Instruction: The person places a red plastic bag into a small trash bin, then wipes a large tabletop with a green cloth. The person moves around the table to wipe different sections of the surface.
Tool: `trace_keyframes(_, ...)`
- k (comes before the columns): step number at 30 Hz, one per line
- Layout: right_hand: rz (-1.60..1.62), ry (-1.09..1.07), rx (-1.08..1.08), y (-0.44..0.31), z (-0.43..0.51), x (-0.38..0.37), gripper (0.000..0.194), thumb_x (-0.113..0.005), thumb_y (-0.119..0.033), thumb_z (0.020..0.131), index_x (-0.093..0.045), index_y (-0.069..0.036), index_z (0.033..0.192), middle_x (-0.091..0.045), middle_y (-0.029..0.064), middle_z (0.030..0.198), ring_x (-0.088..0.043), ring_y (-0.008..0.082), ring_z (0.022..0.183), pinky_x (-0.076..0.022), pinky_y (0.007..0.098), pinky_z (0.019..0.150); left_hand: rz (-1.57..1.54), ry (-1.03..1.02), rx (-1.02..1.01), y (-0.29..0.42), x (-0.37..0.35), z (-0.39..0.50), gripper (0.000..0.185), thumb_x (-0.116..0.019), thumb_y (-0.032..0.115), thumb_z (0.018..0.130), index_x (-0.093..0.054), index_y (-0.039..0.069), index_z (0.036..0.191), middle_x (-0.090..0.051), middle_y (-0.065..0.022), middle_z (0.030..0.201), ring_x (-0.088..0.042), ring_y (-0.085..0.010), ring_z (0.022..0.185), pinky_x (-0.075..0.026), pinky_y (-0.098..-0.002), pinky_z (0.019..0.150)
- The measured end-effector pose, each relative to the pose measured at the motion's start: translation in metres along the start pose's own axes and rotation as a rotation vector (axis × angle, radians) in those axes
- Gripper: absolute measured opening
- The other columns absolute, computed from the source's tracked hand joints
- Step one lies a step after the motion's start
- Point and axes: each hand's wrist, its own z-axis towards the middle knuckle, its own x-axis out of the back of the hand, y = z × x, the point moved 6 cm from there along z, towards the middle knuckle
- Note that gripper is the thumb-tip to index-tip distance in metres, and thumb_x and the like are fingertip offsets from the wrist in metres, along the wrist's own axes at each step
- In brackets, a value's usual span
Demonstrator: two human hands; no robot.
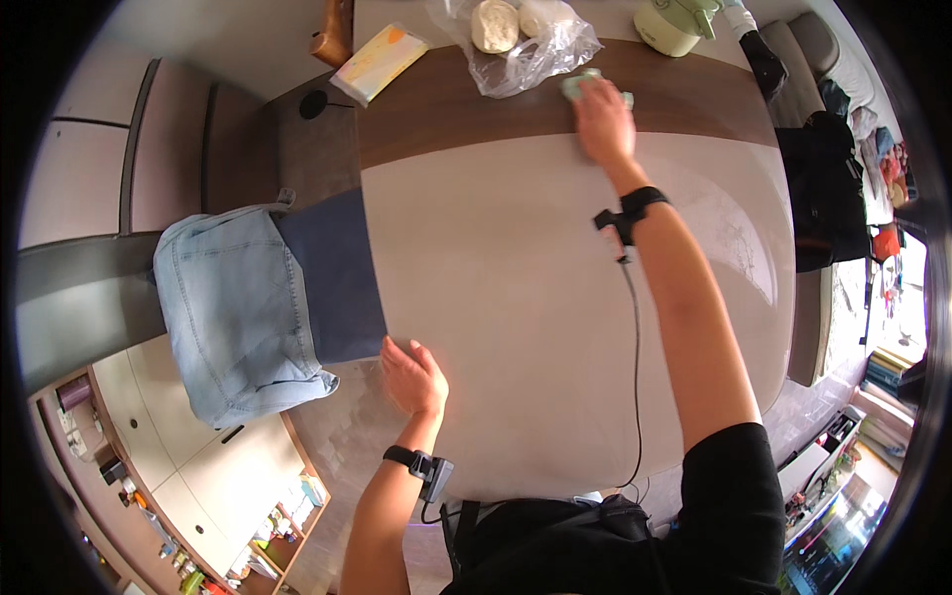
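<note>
My right hand point(606, 123) presses a pale green cloth point(575, 87) onto the brown wood-look strip point(461, 111) of the table. Most of the cloth is hidden beneath the fingers. Just left of it, a clear plastic bag point(513, 71) holds two pale, round items point(494, 27) that I cannot identify. My left hand point(416, 378) rests at the left edge of the white tabletop point(506, 297), fingers apart, with nothing in it. Beside that hand stands a chair with a dark blue seat point(335, 275).
A light denim garment point(230, 312) drapes over the chair's back. Along the far side sit a plastic-wrapped tissue pack point(381, 63) and a cream and green jug point(668, 28). A black cable point(637, 357) runs from my right wrist across the table. Black fabric point(825, 193) lies past the right edge.
</note>
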Motion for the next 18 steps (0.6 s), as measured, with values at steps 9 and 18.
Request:
trace_keyframes(9,0.462,-0.420,0.280,-0.305,-0.079,-0.024,0.021,-0.054,-0.014,0.082,-0.062,-0.006,0.099,-0.061,0.0090,0.106,-0.056,0.0259,0.108,-0.0473,0.0368,0.092,-0.087,-0.042,0.037,0.000,0.005,0.002,0.043,-0.044,0.027,0.096,-0.042,-0.007,0.123,-0.053,-0.0251,0.119,-0.054,-0.0400,0.108,-0.047,-0.0456,0.087)
trace_keyframes(18,0.121,-0.144,0.283,-0.150,-0.128,0.038,0.028,-0.048,-0.011,0.087,-0.057,-0.010,0.114,-0.056,0.0068,0.122,-0.057,0.0221,0.109,-0.0525,0.0335,0.081,-0.117,-0.070,0.059,0.000,0.004,0.001,0.047,-0.039,0.031,0.098,-0.039,-0.006,0.125,-0.051,-0.0251,0.123,-0.055,-0.0402,0.108,-0.048,-0.0463,0.087)
